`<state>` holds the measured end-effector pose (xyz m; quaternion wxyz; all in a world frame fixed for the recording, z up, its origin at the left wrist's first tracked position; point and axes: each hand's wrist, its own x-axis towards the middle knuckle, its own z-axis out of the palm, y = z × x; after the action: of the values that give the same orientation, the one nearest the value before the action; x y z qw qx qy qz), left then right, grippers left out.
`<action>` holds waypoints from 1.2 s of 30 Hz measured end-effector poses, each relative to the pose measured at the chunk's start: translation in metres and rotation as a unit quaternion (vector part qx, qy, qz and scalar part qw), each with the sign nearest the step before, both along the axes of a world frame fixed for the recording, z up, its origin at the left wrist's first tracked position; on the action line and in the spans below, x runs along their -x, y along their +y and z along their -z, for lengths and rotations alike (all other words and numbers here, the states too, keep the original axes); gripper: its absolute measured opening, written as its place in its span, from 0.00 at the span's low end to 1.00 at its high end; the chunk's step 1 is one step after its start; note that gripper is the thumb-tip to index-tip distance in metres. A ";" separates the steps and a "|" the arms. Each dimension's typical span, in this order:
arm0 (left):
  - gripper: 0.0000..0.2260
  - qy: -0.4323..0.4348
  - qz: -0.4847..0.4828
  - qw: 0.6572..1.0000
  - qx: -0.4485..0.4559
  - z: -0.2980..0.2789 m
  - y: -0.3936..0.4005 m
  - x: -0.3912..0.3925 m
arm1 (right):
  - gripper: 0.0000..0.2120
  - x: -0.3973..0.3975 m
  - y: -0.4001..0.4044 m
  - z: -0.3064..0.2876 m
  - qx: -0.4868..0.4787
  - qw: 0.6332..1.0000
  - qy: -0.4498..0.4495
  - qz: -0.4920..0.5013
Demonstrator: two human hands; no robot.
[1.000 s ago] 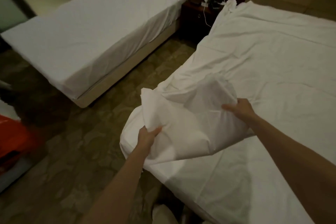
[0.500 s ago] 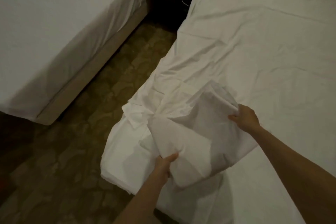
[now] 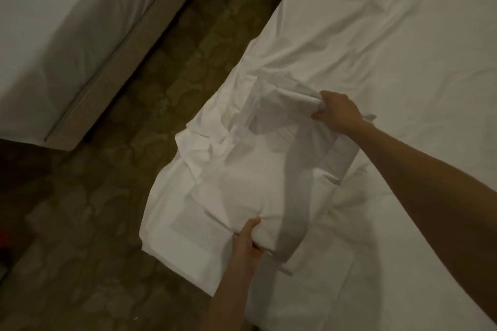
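Observation:
A white bed sheet [image 3: 242, 174] lies bunched and folded over the near left corner of the right bed [image 3: 403, 48], and part of it hangs over the bed's edge toward the floor. My left hand [image 3: 246, 243] grips a thick fold of the sheet at its near side, thumb on top. My right hand [image 3: 337, 113] grips a gathered, twisted bunch of the same sheet farther up the bed. The stretch of sheet between my hands is slack and creased.
A second bed [image 3: 67, 21] with a white sheet and beige base stands at the left. A patterned brown carpet [image 3: 161, 115] runs as an aisle between the two beds. Something red [image 3: 2, 239] shows at the far left edge.
The view has tilted down and closer to the bed corner. My left hand has shifted its hold lower on the sheet, and my right hand has gathered the cloth into a tighter bunch.

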<state>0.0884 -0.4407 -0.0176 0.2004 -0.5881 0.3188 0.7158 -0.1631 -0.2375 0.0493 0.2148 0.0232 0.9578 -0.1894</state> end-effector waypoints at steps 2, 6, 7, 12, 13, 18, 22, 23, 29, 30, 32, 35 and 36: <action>0.29 -0.024 0.003 1.000 0.000 0.017 0.001 0.002 | 0.15 0.006 -0.008 0.023 -0.042 0.999 -0.005 -0.015; 0.21 -0.072 0.054 0.996 -0.025 0.044 -0.004 -0.002 | 0.17 0.002 -0.007 0.066 -0.086 0.994 -0.033 0.055; 0.21 -0.079 0.075 0.994 -0.034 0.047 -0.007 -0.003 | 0.19 0.002 -0.003 0.074 -0.099 0.992 -0.046 0.063; 0.20 -0.056 0.146 0.986 -0.062 0.045 -0.011 0.001 | 0.38 0.016 0.027 0.085 -0.116 0.977 -0.152 0.090; 0.19 -0.048 0.158 0.985 -0.058 0.042 -0.012 0.002 | 0.39 0.020 0.031 0.083 -0.109 0.980 -0.144 0.084; 0.15 -0.049 0.222 0.971 -0.072 0.041 -0.015 0.004 | 0.30 0.021 0.037 0.078 -0.099 0.992 -0.057 0.053; 0.14 -0.077 0.267 0.959 -0.057 0.049 -0.007 0.006 | 0.33 0.008 0.043 0.093 -0.117 0.988 -0.040 0.097; 0.15 -0.081 0.277 0.956 -0.048 0.052 -0.006 0.007 | 0.35 0.002 0.045 0.097 -0.107 0.984 -0.060 0.130; 0.10 -0.072 0.261 0.962 -0.042 0.045 -0.009 0.005 | 0.38 -0.003 0.063 0.099 -0.024 0.974 -0.092 0.205; 0.08 -0.067 0.257 0.963 -0.052 0.041 -0.012 0.005 | 0.34 0.001 0.065 0.094 -0.015 0.978 -0.072 0.195; 0.07 -0.062 0.259 0.962 -0.064 0.039 -0.015 0.005 | 0.27 0.005 0.067 0.086 0.011 0.982 -0.031 0.187; 0.15 -0.085 0.285 0.953 -0.061 0.038 -0.010 0.005 | 0.28 -0.010 0.067 0.094 0.030 0.971 0.014 0.236; 0.18 -0.097 0.304 0.946 -0.051 0.039 -0.008 0.004 | 0.32 -0.019 0.067 0.099 0.051 0.955 0.015 0.292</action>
<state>0.0844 -0.4490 -0.0561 0.4681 -0.5187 0.4245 0.5759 -0.1437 -0.1703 -0.0499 0.1362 0.2882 0.9015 -0.2928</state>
